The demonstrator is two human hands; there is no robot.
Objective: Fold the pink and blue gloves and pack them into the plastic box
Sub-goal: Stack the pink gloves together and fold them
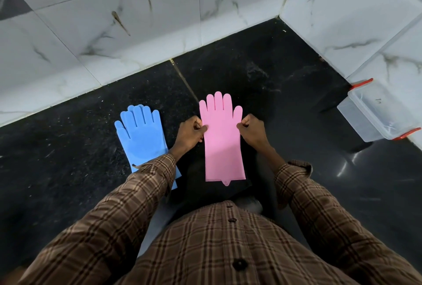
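A pink glove [221,145] lies flat on the black counter [285,93], fingers pointing away from me. My left hand [190,133] pinches its left edge at palm height and my right hand [253,130] pinches its right edge. A blue glove [141,134] lies flat to the left, fingers away, its cuff partly hidden under my left sleeve. The clear plastic box [376,113] with red clips stands at the far right against the wall, with no lid on it.
White marble-tiled walls [137,22] close off the counter at the back and the right, meeting in a corner. My brown checked shirt fills the bottom of the view.
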